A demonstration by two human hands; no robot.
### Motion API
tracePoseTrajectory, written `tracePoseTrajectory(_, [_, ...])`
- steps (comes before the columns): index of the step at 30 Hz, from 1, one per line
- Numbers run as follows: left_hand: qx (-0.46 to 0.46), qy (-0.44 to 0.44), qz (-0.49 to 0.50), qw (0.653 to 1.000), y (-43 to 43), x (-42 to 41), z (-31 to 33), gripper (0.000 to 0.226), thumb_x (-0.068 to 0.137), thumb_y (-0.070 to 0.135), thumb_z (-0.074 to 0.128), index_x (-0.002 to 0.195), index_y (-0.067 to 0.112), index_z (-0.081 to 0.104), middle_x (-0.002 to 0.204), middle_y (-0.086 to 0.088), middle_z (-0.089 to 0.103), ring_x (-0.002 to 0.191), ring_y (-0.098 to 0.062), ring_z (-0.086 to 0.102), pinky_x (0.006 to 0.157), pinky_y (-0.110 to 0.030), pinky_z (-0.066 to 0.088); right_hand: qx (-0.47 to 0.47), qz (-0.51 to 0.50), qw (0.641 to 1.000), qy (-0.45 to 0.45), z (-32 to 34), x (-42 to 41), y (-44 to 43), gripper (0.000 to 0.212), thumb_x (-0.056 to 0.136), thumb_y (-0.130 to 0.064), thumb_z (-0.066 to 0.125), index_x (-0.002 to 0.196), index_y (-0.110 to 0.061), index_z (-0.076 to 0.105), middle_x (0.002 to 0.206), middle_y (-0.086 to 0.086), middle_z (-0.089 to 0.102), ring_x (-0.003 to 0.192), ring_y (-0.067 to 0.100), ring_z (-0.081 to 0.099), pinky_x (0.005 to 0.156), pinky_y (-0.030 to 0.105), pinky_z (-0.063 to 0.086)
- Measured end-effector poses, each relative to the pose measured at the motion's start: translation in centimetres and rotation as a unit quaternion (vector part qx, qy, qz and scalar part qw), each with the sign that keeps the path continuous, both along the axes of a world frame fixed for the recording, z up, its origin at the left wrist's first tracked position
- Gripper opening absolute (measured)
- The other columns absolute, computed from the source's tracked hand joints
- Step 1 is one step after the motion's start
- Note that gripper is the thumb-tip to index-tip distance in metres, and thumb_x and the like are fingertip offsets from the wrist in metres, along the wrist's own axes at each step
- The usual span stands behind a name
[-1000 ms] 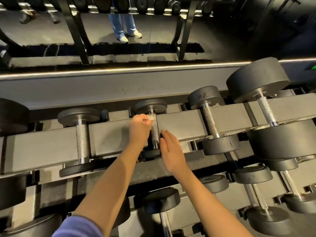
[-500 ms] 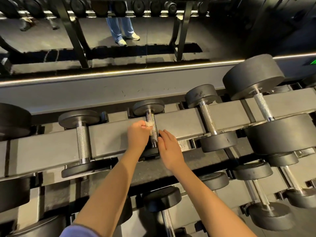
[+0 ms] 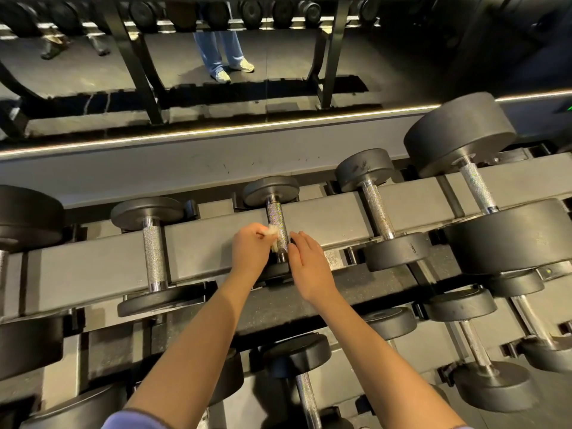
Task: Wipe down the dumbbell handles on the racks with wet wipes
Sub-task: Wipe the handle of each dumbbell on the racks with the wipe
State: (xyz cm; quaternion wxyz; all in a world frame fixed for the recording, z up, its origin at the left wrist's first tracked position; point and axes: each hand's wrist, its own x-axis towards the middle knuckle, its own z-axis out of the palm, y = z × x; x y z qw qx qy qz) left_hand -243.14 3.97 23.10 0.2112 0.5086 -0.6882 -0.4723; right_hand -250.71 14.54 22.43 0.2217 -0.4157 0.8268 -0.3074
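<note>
From the head camera, the left hand (image 3: 250, 250) has its fingers curled round a bunched white wet wipe (image 3: 272, 233) and presses it against the left side of the middle dumbbell's handle (image 3: 276, 216). This dumbbell lies across the top rail of the rack (image 3: 93, 267). The right hand (image 3: 309, 267) is fairly flat and holds nothing. Its fingers are nearly straight and rest just beside the handle on its right, with the tips touching or almost touching it (probably steadying the dumbbell).

Over the last second the wipe has slid from close under the far weight head toward the near end of the handle, while the right hand barely moved. That looks like one stroke nearly finished. The handle to the left (image 3: 153, 258) and the handle to the right (image 3: 377, 212) carry no wipe, and whether they are done cannot be told.
</note>
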Motion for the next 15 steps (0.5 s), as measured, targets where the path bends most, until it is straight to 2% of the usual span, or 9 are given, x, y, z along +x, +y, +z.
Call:
tracePoseTrajectory(2, [-0.014, -0.030, -0.027, 0.999, 0.7, 0.5, 0.1, 0.015, 0.085, 0.019, 0.070, 0.072, 0.016, 0.063, 0.064, 0.007, 0.058, 0.065, -0.014, 0.057, 0.063, -0.027, 0.044, -0.003, -0.002, 1.000, 0.002, 0.0, 0.0, -0.1, 0.043, 0.103, -0.028, 0.030, 0.141, -0.014, 0.042, 0.146, 0.005, 0.042, 0.138, 0.017, 0.029, 0.112, 0.031, 0.023])
tracePoseTrajectory(5, [-0.023, -0.062, -0.058, 0.996, 1.2, 1.0, 0.3, 0.015, 0.085, 0.018, 0.070, 0.072, 0.015, 0.063, 0.066, 0.003, 0.058, 0.062, -0.011, 0.053, 0.052, -0.018, 0.036, -0.002, 0.001, 1.000, 0.007, 0.1, 0.3, -0.1, 0.043, 0.103, -0.031, 0.029, 0.138, -0.014, 0.045, 0.142, 0.005, 0.045, 0.136, 0.019, 0.032, 0.111, 0.034, 0.026])
tracePoseTrajectory(8, [0.007, -0.070, -0.077, 0.995, 1.3, 1.4, 1.0, 0.023, 0.085, 0.012, 0.066, 0.063, 0.014, 0.060, 0.066, -0.002, 0.058, 0.067, -0.019, 0.054, 0.059, -0.024, 0.041, 0.010, 0.000, 1.000, 0.015, 0.6, 0.5, -0.3, 0.061, 0.094, -0.049, 0.015, 0.130, -0.013, 0.049, 0.127, 0.005, 0.053, 0.120, 0.022, 0.044, 0.099, 0.039, 0.039])
tracePoseTrajectory(10, [0.020, -0.082, -0.093, 0.992, 1.3, 1.6, 1.7, 0.025, 0.086, 0.008, 0.061, 0.062, 0.015, 0.056, 0.063, 0.001, 0.054, 0.067, -0.018, 0.050, 0.056, -0.023, 0.038, 0.024, 0.003, 1.000, 0.009, 0.9, 0.5, -0.1, 0.074, 0.084, -0.054, 0.005, 0.129, -0.013, 0.048, 0.121, 0.005, 0.054, 0.113, 0.022, 0.047, 0.093, 0.041, 0.042])
tracePoseTrajectory(12, [0.007, -0.102, -0.129, 0.986, 1.5, 1.6, 2.5, 0.015, 0.087, 0.008, 0.061, 0.072, 0.011, 0.060, 0.066, 0.001, 0.053, 0.068, -0.017, 0.050, 0.054, -0.020, 0.033, 0.024, 0.001, 1.000, -0.015, 1.3, 0.8, 0.9, 0.073, 0.086, -0.054, 0.009, 0.131, -0.011, 0.047, 0.126, 0.006, 0.053, 0.118, 0.023, 0.046, 0.098, 0.040, 0.040])
tracePoseTrajectory(13, [-0.008, -0.108, -0.148, 0.983, 1.6, 1.4, 2.8, 0.006, 0.087, 0.008, 0.062, 0.081, 0.009, 0.064, 0.071, -0.001, 0.057, 0.073, -0.019, 0.053, 0.058, -0.021, 0.036, 0.019, 0.002, 0.999, -0.027, 1.5, 1.1, 1.7, 0.066, 0.092, -0.051, 0.016, 0.135, -0.010, 0.045, 0.132, 0.006, 0.051, 0.124, 0.024, 0.044, 0.103, 0.039, 0.037])
tracePoseTrajectory(15, [-0.044, -0.119, -0.167, 0.978, 2.2, 1.1, 3.4, 0.012, 0.088, 0.011, 0.062, 0.098, 0.007, 0.068, 0.087, -0.005, 0.065, 0.086, -0.023, 0.060, 0.071, -0.027, 0.044, 0.010, -0.001, 0.999, -0.035, 1.3, 1.1, 3.8, 0.050, 0.101, -0.037, 0.031, 0.143, -0.011, 0.037, 0.146, 0.004, 0.041, 0.137, 0.020, 0.033, 0.114, 0.035, 0.027])
